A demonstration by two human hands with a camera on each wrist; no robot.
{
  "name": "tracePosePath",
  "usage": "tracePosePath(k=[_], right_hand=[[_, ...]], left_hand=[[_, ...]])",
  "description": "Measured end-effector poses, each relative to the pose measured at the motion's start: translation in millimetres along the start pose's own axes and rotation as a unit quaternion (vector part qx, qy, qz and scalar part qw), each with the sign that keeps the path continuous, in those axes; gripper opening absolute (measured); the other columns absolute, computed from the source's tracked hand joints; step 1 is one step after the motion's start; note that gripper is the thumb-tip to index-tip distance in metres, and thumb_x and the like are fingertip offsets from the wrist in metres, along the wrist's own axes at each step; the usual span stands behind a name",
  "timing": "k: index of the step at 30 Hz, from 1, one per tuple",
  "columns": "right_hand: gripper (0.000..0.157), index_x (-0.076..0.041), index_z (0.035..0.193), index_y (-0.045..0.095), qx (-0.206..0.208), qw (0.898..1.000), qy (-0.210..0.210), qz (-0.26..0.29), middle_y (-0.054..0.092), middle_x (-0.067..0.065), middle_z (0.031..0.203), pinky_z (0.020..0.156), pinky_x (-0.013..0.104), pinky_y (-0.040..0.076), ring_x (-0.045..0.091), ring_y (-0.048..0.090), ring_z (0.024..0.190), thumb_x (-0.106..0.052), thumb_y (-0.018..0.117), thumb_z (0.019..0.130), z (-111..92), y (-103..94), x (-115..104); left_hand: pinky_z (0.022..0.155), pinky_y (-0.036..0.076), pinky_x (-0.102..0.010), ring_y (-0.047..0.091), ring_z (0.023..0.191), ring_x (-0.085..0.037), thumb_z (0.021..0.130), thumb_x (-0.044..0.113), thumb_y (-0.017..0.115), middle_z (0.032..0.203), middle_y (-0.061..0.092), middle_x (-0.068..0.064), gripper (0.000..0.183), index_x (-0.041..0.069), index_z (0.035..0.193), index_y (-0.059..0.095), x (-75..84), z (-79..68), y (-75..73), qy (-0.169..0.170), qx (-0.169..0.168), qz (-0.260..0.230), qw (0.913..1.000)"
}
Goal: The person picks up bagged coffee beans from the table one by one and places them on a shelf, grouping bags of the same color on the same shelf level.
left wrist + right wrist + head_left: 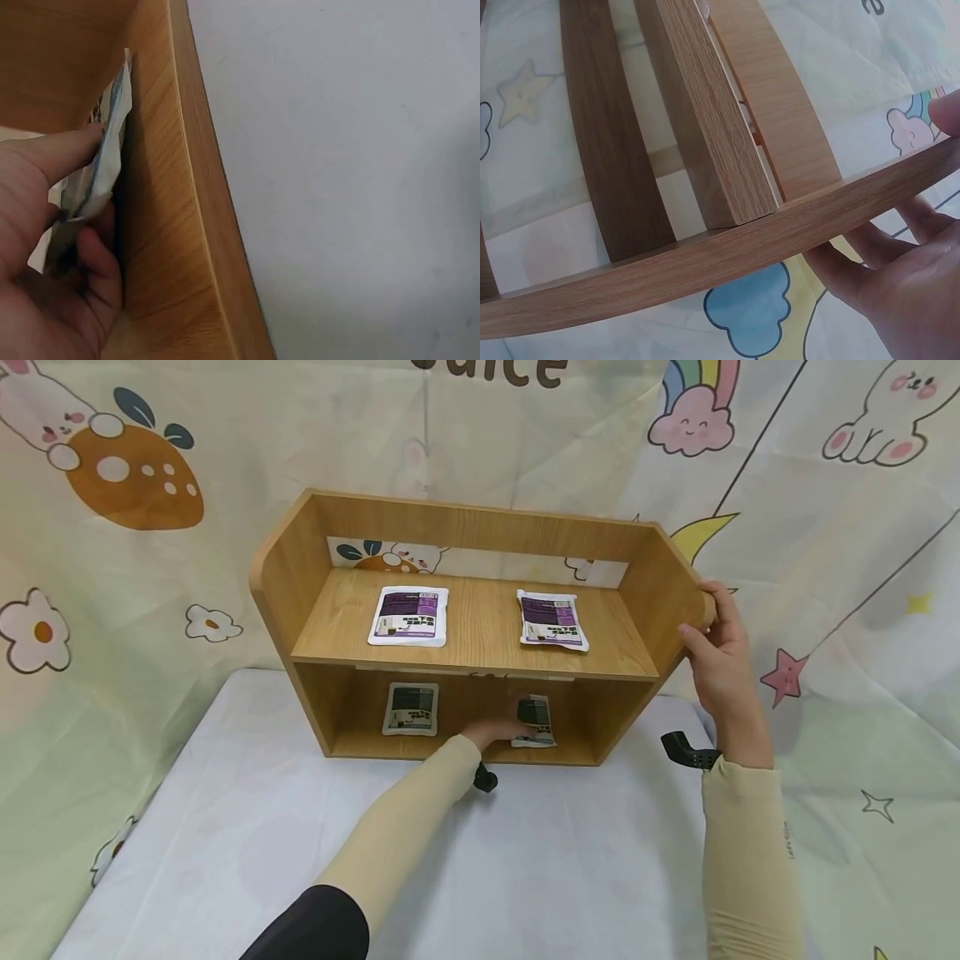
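A two-tier wooden shelf (480, 667) stands on the table against the backdrop. On the lower tier at the right, my left hand (495, 729) pinches a flat white packet with a dark green label (538, 718). The left wrist view shows the packet (112, 150) between thumb and fingers, tilted, close above the wooden board; whether it touches the board I cannot tell. My right hand (723, 672) grips the front edge of the shelf's right side panel (727, 262), thumb on the inner side and fingers outside.
Another dark green-labelled packet (411, 710) lies at the left of the lower tier. Two purple-labelled packets, one at left (407, 616) and one at right (552, 621), lie on the upper tier. A white cloth (525, 860) covers the table; a cartoon-printed curtain (247, 468) hangs behind.
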State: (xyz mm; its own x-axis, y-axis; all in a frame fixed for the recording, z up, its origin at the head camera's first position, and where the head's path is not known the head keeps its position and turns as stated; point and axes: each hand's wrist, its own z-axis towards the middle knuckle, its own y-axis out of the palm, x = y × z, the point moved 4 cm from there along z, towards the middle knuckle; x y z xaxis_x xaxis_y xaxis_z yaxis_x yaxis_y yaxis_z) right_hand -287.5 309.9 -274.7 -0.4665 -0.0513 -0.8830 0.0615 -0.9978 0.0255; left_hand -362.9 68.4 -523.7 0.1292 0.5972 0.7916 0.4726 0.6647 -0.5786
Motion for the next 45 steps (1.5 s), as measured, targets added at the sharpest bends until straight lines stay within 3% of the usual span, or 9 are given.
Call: tracePosePath(k=[7, 17, 22, 26, 28, 34, 38, 45], right_hand=[[0.05, -0.016, 0.142, 0.042, 0.0, 1.0, -0.001, -0.003, 0.031, 0.011, 0.145, 0.104, 0.05, 0.032, 0.031, 0.031, 0.13, 0.006, 0.048, 0.097, 0.4, 0.3, 0.6], [0.051, -0.017, 0.142, 0.042, 0.003, 1.0, 0.0, -0.003, 0.03, 0.01, 0.146, 0.107, 0.052, 0.028, 0.031, 0.03, 0.131, 0.006, 0.048, 0.097, 0.5, -0.2, 1.6], [0.051, -0.017, 0.142, 0.042, 0.005, 1.0, 0.001, -0.006, 0.03, 0.01, 0.147, 0.107, 0.054, 0.027, 0.031, 0.03, 0.131, 0.006, 0.048, 0.097, -0.3, -1.1, 2.2], [0.051, -0.016, 0.142, 0.042, 0.005, 1.0, 0.0, -0.004, 0.03, 0.01, 0.146, 0.107, 0.054, 0.028, 0.031, 0.03, 0.131, 0.007, 0.047, 0.097, 0.0, -1.8, 2.6], [0.051, -0.016, 0.142, 0.042, 0.005, 1.0, 0.0, -0.003, 0.03, 0.01, 0.147, 0.106, 0.052, 0.03, 0.031, 0.03, 0.131, 0.007, 0.047, 0.097, 0.4, -1.7, 3.1], [0.051, -0.017, 0.142, 0.042, 0.003, 1.0, 0.003, -0.006, 0.03, 0.01, 0.146, 0.106, 0.052, 0.031, 0.031, 0.03, 0.13, 0.005, 0.048, 0.097, 1.1, -2.4, 3.0], [0.05, -0.017, 0.142, 0.042, -0.002, 1.0, 0.0, -0.01, 0.031, 0.011, 0.146, 0.105, 0.052, 0.032, 0.032, 0.032, 0.13, 0.004, 0.049, 0.097, 2.0, -3.9, 1.4], [0.051, -0.016, 0.143, 0.042, -0.013, 1.0, 0.008, -0.008, 0.03, 0.011, 0.147, 0.105, 0.048, 0.034, 0.033, 0.032, 0.131, 0.004, 0.052, 0.096, 1.6, -2.2, -0.8]], left_hand=[[0.103, 0.035, -0.046, 0.036, 0.133, -0.03, 0.086, 0.038, 0.071, 0.155, 0.026, -0.013, 0.077, 0.019, 0.151, 0.034, 2.0, -4.7, -0.2, -0.024, 0.005, 0.057, 0.9981], [0.103, 0.036, -0.046, 0.036, 0.134, -0.029, 0.082, 0.045, 0.075, 0.155, 0.025, -0.009, 0.075, 0.027, 0.147, 0.042, -10.6, 1.3, 2.1, -0.027, 0.034, 0.054, 0.9976], [0.104, 0.035, -0.045, 0.036, 0.135, -0.027, 0.082, 0.044, 0.075, 0.152, 0.032, -0.007, 0.071, 0.024, 0.144, 0.046, -13.8, -0.8, 1.4, 0.01, 0.057, 0.04, 0.9975], [0.106, 0.032, -0.047, 0.029, 0.139, -0.028, 0.086, 0.035, 0.074, 0.153, 0.03, -0.01, 0.067, 0.016, 0.143, 0.047, -17.8, -0.3, -0.6, 0.056, 0.065, -0.012, 0.9962], [0.104, 0.035, -0.047, 0.033, 0.136, -0.029, 0.087, 0.03, 0.072, 0.151, 0.034, -0.011, 0.062, 0.012, 0.142, 0.048, -20.3, -0.6, -3.1, 0.081, 0.07, -0.034, 0.9937], [0.089, 0.044, -0.038, 0.051, 0.108, -0.022, 0.093, 0.027, 0.067, 0.123, 0.055, -0.007, 0.045, 0.009, 0.133, 0.057, -18.3, -17.9, -12.1, 0.126, 0.049, -0.074, 0.988], [0.082, 0.045, -0.032, 0.053, 0.098, -0.016, 0.094, 0.027, 0.065, 0.109, 0.058, -0.001, 0.036, 0.008, 0.124, 0.063, -18.8, -33.3, -14.7, 0.155, 0.041, -0.061, 0.9851], [0.068, 0.047, -0.029, 0.054, 0.082, -0.014, 0.097, 0.017, 0.061, 0.093, 0.061, 0.001, 0.026, 0.004, 0.119, 0.066, -18.0, -74.9, -19.5, 0.195, 0.01, -0.024, 0.9805]])
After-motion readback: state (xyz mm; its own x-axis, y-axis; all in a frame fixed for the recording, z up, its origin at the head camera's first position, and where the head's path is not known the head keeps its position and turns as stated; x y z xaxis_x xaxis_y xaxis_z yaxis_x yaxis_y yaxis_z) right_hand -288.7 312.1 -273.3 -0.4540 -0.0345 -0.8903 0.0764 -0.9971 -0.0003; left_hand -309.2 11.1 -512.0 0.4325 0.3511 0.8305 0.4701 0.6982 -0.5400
